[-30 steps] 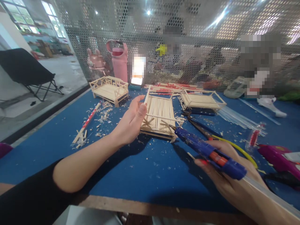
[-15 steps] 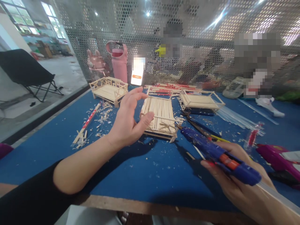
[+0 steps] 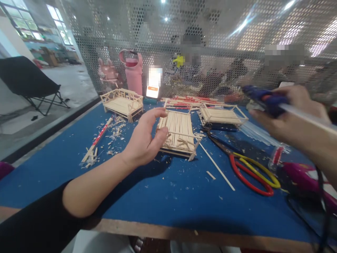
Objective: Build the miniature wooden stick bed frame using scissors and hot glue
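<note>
A small model bench of thin wooden sticks (image 3: 179, 128) stands on the blue table in front of me. My left hand (image 3: 144, 138) is at its left side, thumb and fingers curled around that edge, which they partly hide. My right hand (image 3: 302, 105) is raised at the right, blurred by motion, and wrapped around a blue hot glue gun (image 3: 265, 100). A clear glue stick (image 3: 308, 117) sticks out of the gun's back. The nozzle points left, well away from the bench.
Two similar stick models stand at the back left (image 3: 122, 102) and back right (image 3: 222, 115). Scissors with red and yellow handles (image 3: 252, 175) lie at right, beside a loose stick (image 3: 217, 167). A lit phone (image 3: 152, 91) and pink bottle (image 3: 134, 77) stand behind.
My right hand has lifted the glue gun up and away to the right, uncovering the scissors and the loose stick. My left thumb and fingers have drawn closer together at the bench.
</note>
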### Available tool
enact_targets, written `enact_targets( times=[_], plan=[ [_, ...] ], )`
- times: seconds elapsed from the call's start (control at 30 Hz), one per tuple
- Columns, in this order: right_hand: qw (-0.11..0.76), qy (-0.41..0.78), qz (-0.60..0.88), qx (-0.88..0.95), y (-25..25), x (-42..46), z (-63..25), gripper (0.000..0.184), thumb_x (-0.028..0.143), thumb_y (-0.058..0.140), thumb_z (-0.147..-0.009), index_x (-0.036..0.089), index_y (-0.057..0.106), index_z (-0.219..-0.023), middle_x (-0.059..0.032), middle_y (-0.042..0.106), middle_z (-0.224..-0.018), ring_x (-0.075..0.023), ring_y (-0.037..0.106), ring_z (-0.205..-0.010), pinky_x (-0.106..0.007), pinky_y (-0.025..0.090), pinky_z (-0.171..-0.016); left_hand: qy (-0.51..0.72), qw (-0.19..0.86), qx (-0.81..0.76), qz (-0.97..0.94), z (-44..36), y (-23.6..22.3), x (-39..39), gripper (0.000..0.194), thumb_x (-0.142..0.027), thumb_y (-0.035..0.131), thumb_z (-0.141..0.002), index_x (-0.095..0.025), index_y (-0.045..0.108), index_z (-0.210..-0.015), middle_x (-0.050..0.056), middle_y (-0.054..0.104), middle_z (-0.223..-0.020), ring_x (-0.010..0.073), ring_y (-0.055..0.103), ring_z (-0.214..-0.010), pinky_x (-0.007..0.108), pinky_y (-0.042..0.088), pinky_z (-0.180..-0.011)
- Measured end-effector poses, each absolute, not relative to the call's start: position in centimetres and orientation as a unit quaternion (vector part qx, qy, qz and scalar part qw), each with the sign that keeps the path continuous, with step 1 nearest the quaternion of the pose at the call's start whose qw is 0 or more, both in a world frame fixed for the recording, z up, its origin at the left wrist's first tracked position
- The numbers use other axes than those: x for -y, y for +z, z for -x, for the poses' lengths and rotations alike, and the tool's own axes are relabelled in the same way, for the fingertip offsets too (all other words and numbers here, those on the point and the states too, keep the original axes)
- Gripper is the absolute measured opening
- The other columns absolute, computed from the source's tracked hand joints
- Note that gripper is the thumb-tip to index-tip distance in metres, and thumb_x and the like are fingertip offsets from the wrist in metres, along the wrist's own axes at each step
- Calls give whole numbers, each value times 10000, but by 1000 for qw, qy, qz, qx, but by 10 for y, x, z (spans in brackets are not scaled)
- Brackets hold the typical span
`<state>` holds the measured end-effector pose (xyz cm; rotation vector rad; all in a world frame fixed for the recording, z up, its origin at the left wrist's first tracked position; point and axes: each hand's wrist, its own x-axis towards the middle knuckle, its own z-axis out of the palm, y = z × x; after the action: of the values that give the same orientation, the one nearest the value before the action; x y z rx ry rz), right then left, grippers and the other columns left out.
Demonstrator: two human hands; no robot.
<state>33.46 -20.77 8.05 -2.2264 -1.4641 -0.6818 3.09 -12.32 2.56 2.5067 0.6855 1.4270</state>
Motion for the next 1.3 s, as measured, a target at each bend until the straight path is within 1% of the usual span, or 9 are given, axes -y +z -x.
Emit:
enact_targets(
  times=[0.13, 0.2, 0.33, 0.47, 0.6, 0.7, 0.93, 1.17, 1.3],
  plan=[
    [93, -198, 790, 573, 82, 159, -350, 461, 345, 482, -783, 123, 433, -1183, -220, 587, -1135, -322, 619, -885, -385, 435, -657, 478, 120, -243, -835, -30, 23, 122, 272, -259, 403, -886, -184, 456, -1142, 101, 535, -1228, 201, 494, -1140, 410, 384, -1003],
    [52, -164, 774, 609, 69, 145, -356, 410, 308, 384, -823, 72, 459, -1151, -222, 617, -1067, -286, 645, -827, -347, 423, -623, 481, 131, -241, -833, -30, 23, 122, 285, -277, 397, -893, -189, 451, -1159, 97, 531, -1236, 200, 489, -1148, 409, 378, -1009],
    [85, -158, 738, 651, 53, 138, -359, 562, 309, 94, -873, 15, 529, -1074, -176, 663, -918, -228, 651, -789, -324, 403, -615, 472, 145, -238, -836, -30, 24, 122, 283, -289, 404, -894, -199, 459, -1156, 92, 529, -1238, 198, 479, -1165, 403, 362, -1025],
    [142, -197, 705, 666, 65, 166, -340, 395, 244, 333, -847, 37, 560, -1095, -217, 617, -1103, -258, 598, -972, -347, 421, -735, 454, 142, -244, -845, -31, 25, 122, 283, -307, 424, -881, -194, 474, -1137, 93, 543, -1217, 207, 488, -1143, 411, 387, -996],
    [184, -128, 661, 716, 65, 223, -294, 204, 253, 472, -830, 151, 649, -832, -69, 677, -781, -157, 604, -663, -271, 438, -606, 440, 150, -260, -846, -32, 25, 120, 304, -328, 414, -886, -184, 469, -1148, 89, 547, -1207, 205, 501, -1123, 418, 394, -992],
    [145, -6, 624, 768, 42, 258, -264, 186, 303, 529, -830, 202, 668, -758, -19, 669, -704, -138, 604, -584, -250, 455, -550, 429, 173, -261, -847, -30, 23, 118, 338, -329, 436, -874, -181, 447, -1178, 93, 527, -1229, 212, 496, -1136, 423, 395, -997],
    [190, 23, 638, 746, 8, 264, -248, 239, 217, 467, -870, 201, 631, -697, -11, 649, -713, -142, 629, -646, -249, 472, -583, 400, 207, -229, -863, -23, 19, 115, 489, -262, 503, -810, -183, 356, -1270, 134, 412, -1355, 246, 404, -1252, 427, 353, -1048],
    [291, -82, 604, 738, 41, 247, -237, 151, 245, 522, -860, 209, 639, -772, 7, 691, -703, -136, 634, -615, -245, 433, -563, 405, 140, -211, -879, -24, 22, 118, 530, -220, 534, -766, -180, 358, -1264, 151, 408, -1349, 253, 368, -1277, 468, 304, -1077],
    [258, -184, 544, 777, 49, 232, -229, 190, 248, 521, -866, 196, 654, -740, -15, 697, -705, -159, 632, -651, -285, 405, -610, 410, 105, -201, -884, -25, 21, 120, 515, -246, 550, -761, -194, 377, -1243, 147, 409, -1348, 262, 352, -1288, 484, 293, -1080]
  ],
)
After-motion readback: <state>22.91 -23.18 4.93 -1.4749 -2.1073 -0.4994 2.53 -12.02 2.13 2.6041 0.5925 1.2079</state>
